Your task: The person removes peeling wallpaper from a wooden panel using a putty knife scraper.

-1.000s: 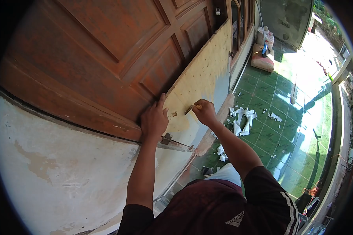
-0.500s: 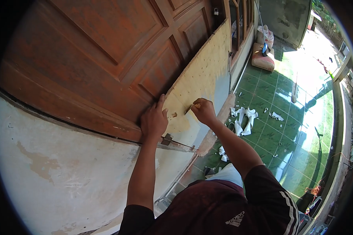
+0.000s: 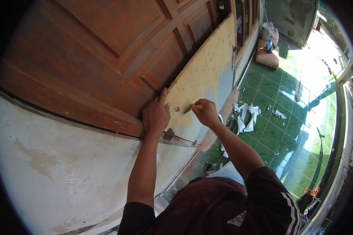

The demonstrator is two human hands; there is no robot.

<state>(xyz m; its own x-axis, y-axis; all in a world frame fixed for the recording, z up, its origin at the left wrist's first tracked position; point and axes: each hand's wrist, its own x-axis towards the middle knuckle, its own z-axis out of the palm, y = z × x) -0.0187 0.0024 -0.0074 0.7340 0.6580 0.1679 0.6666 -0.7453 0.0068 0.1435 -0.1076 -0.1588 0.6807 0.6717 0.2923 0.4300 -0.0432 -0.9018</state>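
Metal-bladed scraper (image 3: 189,108), gripped in right hand (image 3: 206,113), now shows broader, left hand (image 3: 156,115) spread

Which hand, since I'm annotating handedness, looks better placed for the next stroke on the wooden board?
Probably the right hand: it grips the flat-bladed tool, blade at the wooden board. The left hand shows no tool and rests at the board's edge.
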